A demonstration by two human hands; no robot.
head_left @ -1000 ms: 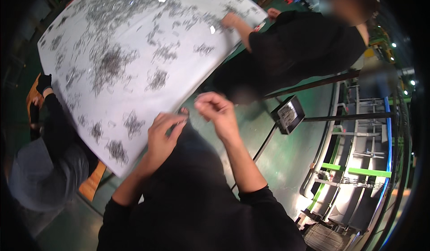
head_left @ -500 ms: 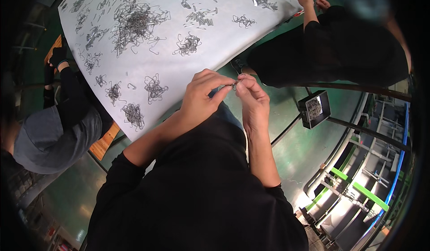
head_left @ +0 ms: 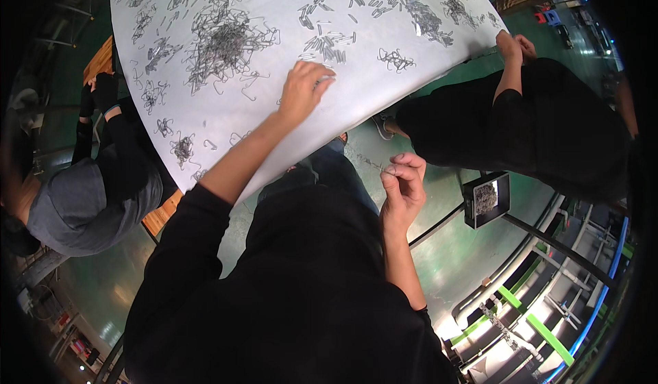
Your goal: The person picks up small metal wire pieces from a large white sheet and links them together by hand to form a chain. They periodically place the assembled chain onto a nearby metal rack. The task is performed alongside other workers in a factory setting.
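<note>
Above the white tabletop (head_left: 274,134), my left hand (head_left: 301,96) reaches out with thumb and forefinger closed. A small grey metal strip (head_left: 326,79) shows at those fingertips, slightly blurred. Beyond them lies a scatter of similar short metal strips (head_left: 329,45). My right hand (head_left: 403,195) is off the table's edge, in front of my body. Its thumb and fingers pinch thin bent wire (head_left: 372,163), which sticks out to the left; its exact shape is hard to make out. The large tangled pile of wire hooks (head_left: 229,45) lies to the left of my left hand.
Smaller hook heaps (head_left: 181,149) dot the table's left side, and another heap (head_left: 396,59) lies near its right edge. Co-workers sit at left (head_left: 96,192) and right (head_left: 466,117). A black bin (head_left: 504,195) holding small grey pieces stands low at right.
My hands were together over the table's near edge and are now apart. The left has gone forward over the table; the right has dropped slightly, keeping the wire. The whole view has shifted.
</note>
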